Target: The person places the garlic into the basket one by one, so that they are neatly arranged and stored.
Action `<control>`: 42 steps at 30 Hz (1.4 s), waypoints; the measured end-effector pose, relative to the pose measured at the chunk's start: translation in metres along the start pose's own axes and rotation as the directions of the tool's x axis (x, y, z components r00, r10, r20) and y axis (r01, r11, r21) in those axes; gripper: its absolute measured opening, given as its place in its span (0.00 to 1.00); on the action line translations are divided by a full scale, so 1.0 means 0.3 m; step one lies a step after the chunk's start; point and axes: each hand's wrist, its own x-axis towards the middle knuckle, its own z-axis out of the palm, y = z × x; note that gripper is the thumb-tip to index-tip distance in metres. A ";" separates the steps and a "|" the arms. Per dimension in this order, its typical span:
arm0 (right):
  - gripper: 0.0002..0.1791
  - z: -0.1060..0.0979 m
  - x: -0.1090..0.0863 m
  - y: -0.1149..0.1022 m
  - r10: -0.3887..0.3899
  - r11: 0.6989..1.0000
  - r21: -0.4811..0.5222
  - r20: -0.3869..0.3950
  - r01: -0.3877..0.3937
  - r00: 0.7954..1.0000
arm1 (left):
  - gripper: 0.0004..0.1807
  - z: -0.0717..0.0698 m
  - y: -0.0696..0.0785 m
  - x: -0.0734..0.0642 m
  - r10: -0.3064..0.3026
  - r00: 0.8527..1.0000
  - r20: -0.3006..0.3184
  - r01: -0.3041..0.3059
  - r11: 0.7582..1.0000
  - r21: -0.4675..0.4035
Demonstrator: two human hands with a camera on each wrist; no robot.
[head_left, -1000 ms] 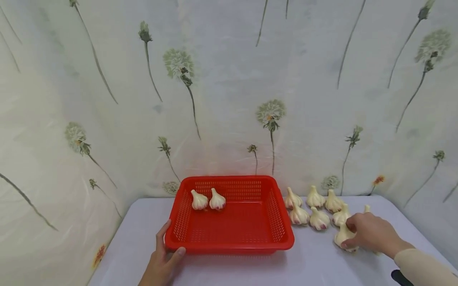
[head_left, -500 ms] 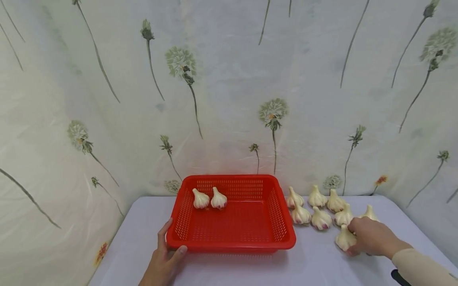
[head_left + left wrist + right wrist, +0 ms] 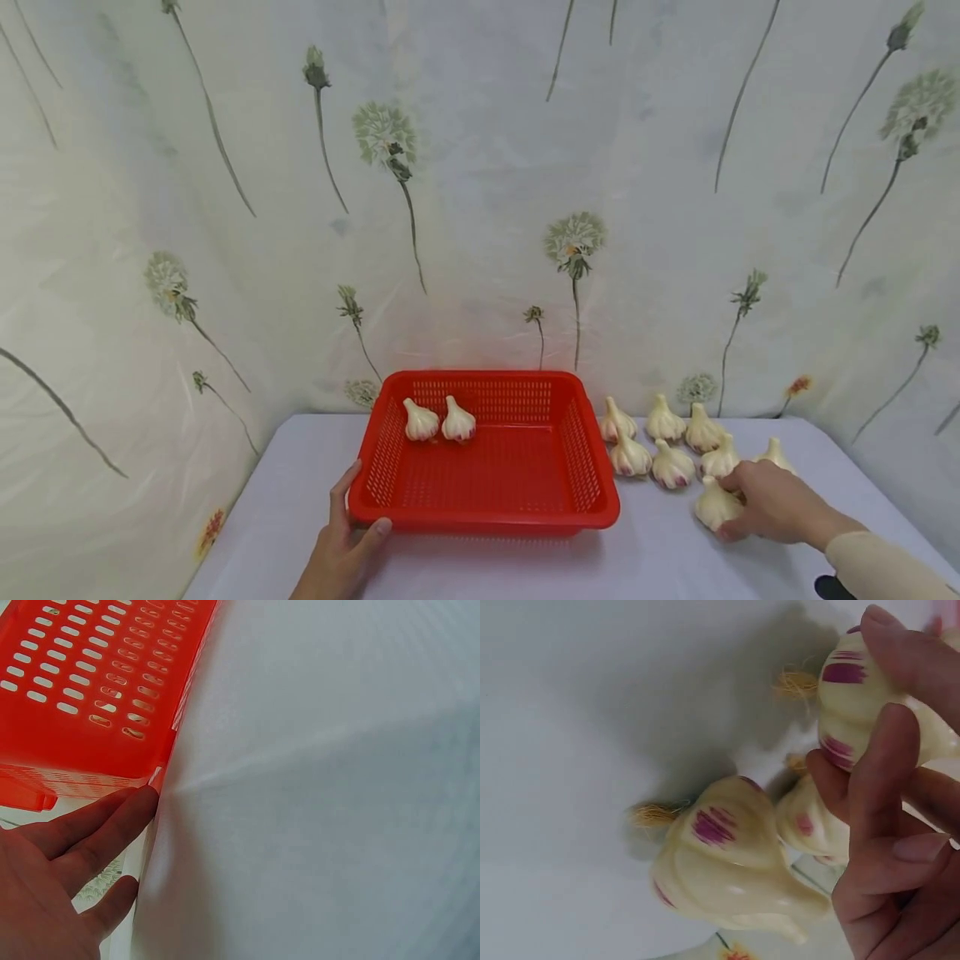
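In the head view my right hand [image 3: 772, 504] pinches a white garlic bulb [image 3: 712, 504] low over the right of the table. The right wrist view shows thumb and fingers on this purple-streaked garlic bulb [image 3: 844, 690]. Beside it lie another garlic bulb [image 3: 727, 862] and a third bulb [image 3: 810, 817] partly behind the fingers. At the front left corner of a red plastic basket [image 3: 480, 521], my left hand [image 3: 337, 542] touches the rim with thumb and fingertips. Its fingers [image 3: 112, 832] look nearly straight in the left wrist view. Two garlic bulbs [image 3: 440, 421] sit in the basket's back left.
Several garlic bulbs [image 3: 671, 467] stand on the table right of the basket, close to its wall. One more bulb [image 3: 776, 454] is partly hidden behind the right hand. White cloth covers the table [image 3: 645, 558]. A flower-patterned curtain [image 3: 480, 208] hangs behind.
The right hand's fingers shifted off to the bulb's right, then came back around it. The bulb moved slightly left. The left hand and basket stayed put.
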 end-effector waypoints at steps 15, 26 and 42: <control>0.41 -0.121 0.054 -0.121 -0.004 0.972 0.233 -0.145 0.038 0.989 | 0.45 0.000 0.001 -0.003 -0.023 1.000 0.010 0.023 1.000 -0.016; 0.45 -0.157 0.134 -0.247 0.101 0.903 0.429 -0.165 -0.021 0.981 | 0.45 -0.001 -0.006 0.000 0.005 1.000 0.007 -0.005 1.000 -0.021; 0.39 -0.161 0.310 -0.477 -0.030 0.857 0.500 -0.192 0.124 0.981 | 0.47 -0.011 -0.019 0.003 0.091 0.996 0.003 -0.091 0.995 -0.039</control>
